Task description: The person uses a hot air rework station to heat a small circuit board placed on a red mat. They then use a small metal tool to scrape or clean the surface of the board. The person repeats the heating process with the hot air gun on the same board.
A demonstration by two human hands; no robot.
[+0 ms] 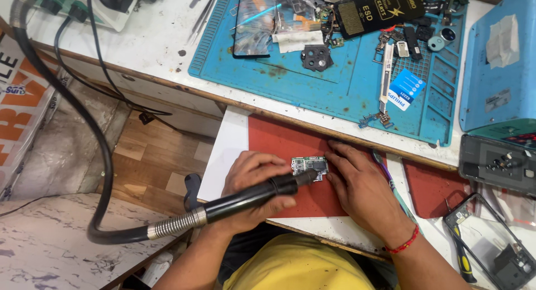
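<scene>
On near red rubber mat [279,134]: small green circuit board [309,166]. Left hand [254,181] clamped round black hot-air wand w/ metal hose [245,196], nozzle over board. Right hand [360,186] fingers pin board's right edge, closed on nothing. Step: heating, prob. Next needs steady nozzle, board held flat.

– What sort of place is this?
– A phone repair workshop. At twelve o'clock on the counter [162,38] lies a blue work mat [312,86] strewn with phone parts, tweezers [202,10] beside it; at four o'clock, an opened phone frame [491,242].
</scene>
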